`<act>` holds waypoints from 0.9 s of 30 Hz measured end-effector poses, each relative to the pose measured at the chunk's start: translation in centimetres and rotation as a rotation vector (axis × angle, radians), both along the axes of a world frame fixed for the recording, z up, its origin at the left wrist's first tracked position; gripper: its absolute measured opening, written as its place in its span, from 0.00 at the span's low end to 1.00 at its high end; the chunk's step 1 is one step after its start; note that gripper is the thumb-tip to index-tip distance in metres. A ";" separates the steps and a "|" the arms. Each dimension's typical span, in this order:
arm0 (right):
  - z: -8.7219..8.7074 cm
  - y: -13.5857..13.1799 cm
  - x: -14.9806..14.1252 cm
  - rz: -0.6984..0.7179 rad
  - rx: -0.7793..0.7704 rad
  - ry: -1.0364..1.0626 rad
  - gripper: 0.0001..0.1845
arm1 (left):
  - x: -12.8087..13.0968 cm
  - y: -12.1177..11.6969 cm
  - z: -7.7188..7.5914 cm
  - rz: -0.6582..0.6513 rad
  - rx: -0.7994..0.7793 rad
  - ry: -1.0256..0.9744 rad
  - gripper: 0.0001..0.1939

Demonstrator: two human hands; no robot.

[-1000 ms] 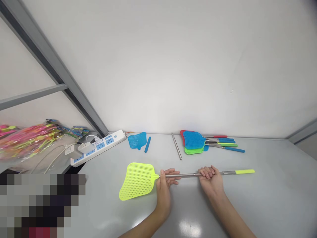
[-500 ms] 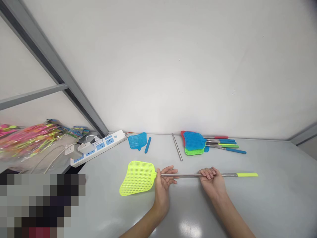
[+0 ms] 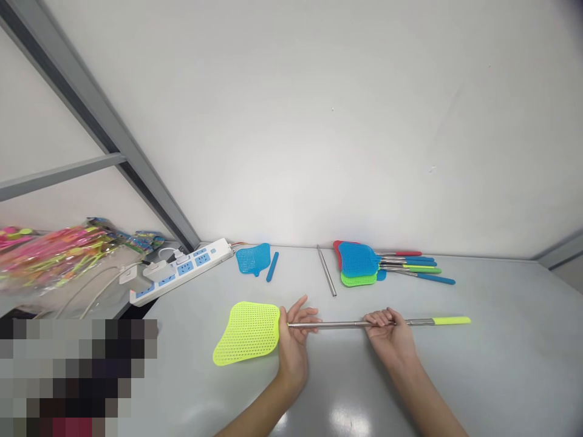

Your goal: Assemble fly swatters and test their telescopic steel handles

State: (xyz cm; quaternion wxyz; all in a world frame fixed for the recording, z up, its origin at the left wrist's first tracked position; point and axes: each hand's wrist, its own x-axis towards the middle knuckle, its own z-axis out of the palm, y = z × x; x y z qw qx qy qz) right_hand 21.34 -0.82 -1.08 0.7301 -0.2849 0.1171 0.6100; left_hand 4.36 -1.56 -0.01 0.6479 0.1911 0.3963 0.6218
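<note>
A yellow fly swatter [image 3: 249, 334] with a telescopic metal rod and a yellow grip lies crosswise in front of me, its paddle to the left. My left hand [image 3: 295, 340] holds it where the paddle meets the rod, thumb on the near side and some fingers spread behind. Farther right, my right hand [image 3: 388, 334] is wrapped round the middle of the rod, palm turned up. Beyond it the yellow grip [image 3: 450, 320] sticks out to the right. The joint between paddle and rod is partly hidden by my left thumb.
A pile of fly swatters [image 3: 359, 260] lies at the back right. Near the wall are a loose metal rod [image 3: 327, 272], a blue swatter paddle [image 3: 253, 260] and a blue grip [image 3: 272, 267]. A power strip [image 3: 186, 270] with cables and bagged colourful items [image 3: 59, 255] are at left.
The yellow swatter has shifted slightly left with both my hands, its paddle end a little lower. My left hand now covers more of the paddle's neck. The other things stay put.
</note>
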 end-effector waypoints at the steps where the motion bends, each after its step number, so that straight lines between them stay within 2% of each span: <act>1: 0.1 -0.1 0.1 0.014 0.029 -0.024 0.11 | -0.1 0.1 0.0 -0.004 0.001 -0.014 0.24; 4: 0.8 -0.6 0.2 0.065 0.158 -0.091 0.09 | -0.4 0.6 0.4 -0.014 0.024 -0.119 0.21; 8: 1.6 -0.8 0.0 0.093 0.288 -0.076 0.11 | -1.2 1.5 1.2 -0.035 0.051 -0.317 0.15; 14: 0.6 -0.9 -1.5 0.096 0.253 -0.015 0.17 | -1.8 1.6 1.2 -0.052 0.066 -0.485 0.20; 21: 0.8 -1.9 -2.7 0.016 0.229 -0.070 0.19 | -1.5 0.9 -0.2 -0.019 -0.023 -0.511 0.20; 27: 0.3 -2.1 -3.1 0.012 0.208 -0.113 0.20 | -1.3 0.8 -0.3 -0.027 -0.020 -0.505 0.20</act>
